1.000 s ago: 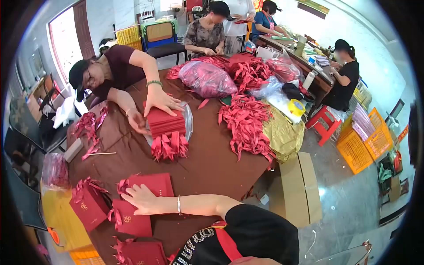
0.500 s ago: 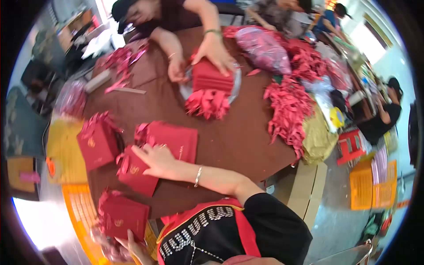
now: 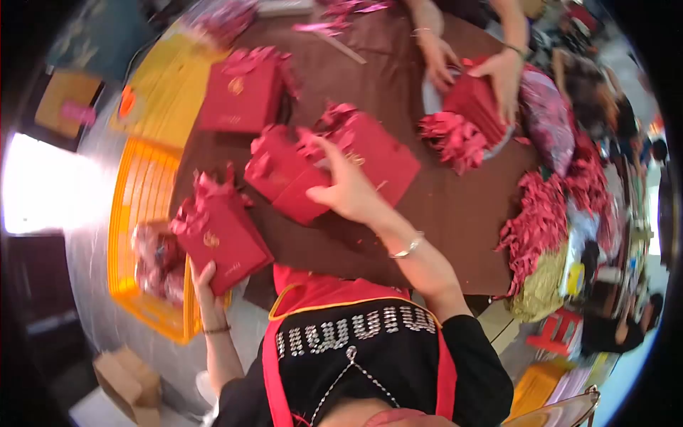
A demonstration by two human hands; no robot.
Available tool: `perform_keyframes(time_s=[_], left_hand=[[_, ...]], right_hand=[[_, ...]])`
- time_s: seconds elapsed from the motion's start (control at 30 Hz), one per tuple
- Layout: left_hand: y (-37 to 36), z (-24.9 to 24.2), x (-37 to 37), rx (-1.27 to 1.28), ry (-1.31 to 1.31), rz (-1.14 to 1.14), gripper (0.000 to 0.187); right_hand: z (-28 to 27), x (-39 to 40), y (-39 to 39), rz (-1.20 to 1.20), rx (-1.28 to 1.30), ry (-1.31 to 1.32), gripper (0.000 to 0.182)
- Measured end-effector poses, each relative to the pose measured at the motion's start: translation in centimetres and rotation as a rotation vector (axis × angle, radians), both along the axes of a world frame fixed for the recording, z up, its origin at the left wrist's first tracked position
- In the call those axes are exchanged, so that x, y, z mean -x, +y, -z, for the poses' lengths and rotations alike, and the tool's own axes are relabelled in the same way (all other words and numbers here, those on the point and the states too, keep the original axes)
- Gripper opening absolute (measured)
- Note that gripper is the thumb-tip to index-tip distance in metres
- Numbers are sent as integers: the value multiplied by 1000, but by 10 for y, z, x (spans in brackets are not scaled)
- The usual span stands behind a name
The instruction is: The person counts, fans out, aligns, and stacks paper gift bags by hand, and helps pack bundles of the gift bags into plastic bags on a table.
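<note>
My left hand is closed on the lower edge of a red gift bag with ribbons on top, held beside the table's left edge. Over the brown table, my right hand pinches the top of another red bag, thumb and index finger at its ribbon side. Beside and partly under that hand lies a further red bag with a gold mark. A red bag stands at the table's upper left.
Across the brown table, a co-worker's hands hold a stack of red bags. Red ribbon bundles lie at the right. An orange crate with wrapped items stands left, a cardboard box below it.
The view has turned toward the left. My left hand has raised its bag beside the table. My right hand's fingers have closed from a spread pose onto the bag's top.
</note>
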State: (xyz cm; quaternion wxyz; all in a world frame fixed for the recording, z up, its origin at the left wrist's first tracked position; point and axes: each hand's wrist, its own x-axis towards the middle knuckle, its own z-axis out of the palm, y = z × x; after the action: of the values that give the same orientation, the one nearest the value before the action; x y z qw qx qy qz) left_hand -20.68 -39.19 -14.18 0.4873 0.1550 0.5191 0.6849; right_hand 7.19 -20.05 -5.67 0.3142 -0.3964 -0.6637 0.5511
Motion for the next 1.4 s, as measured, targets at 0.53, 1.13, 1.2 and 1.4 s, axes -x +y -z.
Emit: perform_keyframes(time_s=[0.53, 1.13, 1.2, 1.4], left_hand=[[-24, 11, 36, -330, -312, -296, 37], [2, -45, -47, 80, 26, 45, 49], [0, -52, -45, 101, 69, 36, 50], [14, -57, -40, 72, 170, 183, 55]], right_hand=[[47, 60, -75, -290, -697, -506, 59], [74, 78, -60, -225, 431, 338, 43], [61, 68, -64, -195, 446, 307, 45], [38, 52, -50, -160, 350, 260, 47]])
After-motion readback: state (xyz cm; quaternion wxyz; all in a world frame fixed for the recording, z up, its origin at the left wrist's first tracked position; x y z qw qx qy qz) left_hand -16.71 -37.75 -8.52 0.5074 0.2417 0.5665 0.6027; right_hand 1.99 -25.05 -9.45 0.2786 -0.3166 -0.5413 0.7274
